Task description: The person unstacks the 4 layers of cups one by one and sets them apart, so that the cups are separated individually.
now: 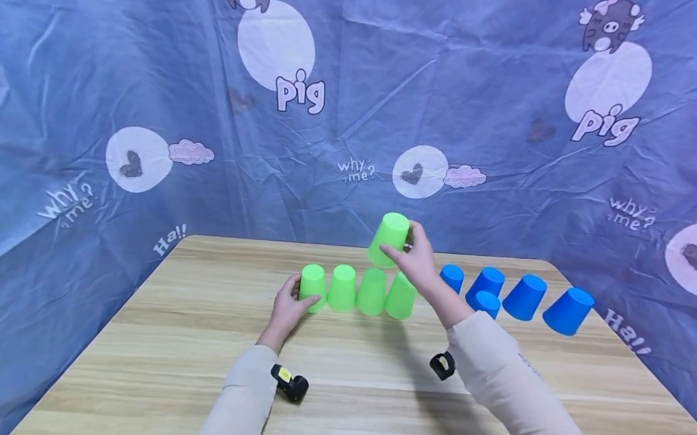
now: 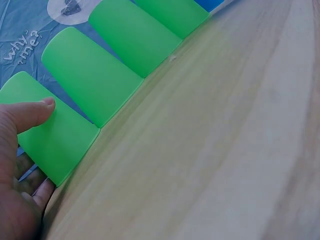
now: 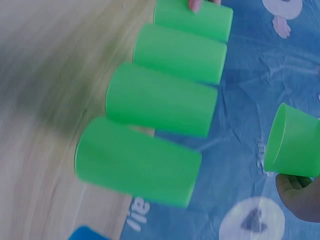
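Several green plastic cups stand upside down side by side in a row on the table. My left hand (image 1: 288, 308) grips the leftmost green cup (image 1: 312, 286), thumb on its front and fingers around the far side. Raised above the right end of the row, another green cup (image 1: 389, 239) is held upside down in my right hand (image 1: 419, 259), apart from the cups below. In the right wrist view, the held cup (image 3: 295, 142) shows its rim toward the row. The rightmost row cup (image 1: 400, 297) is partly hidden by my right hand.
Several blue cups stand upside down on the right of the wooden table (image 1: 343, 364), among them a front blue cup (image 1: 486, 303) and a far-right blue cup (image 1: 569, 311). My right forearm partly covers some. A blue printed cloth (image 1: 340, 127) hangs behind and beside the table.
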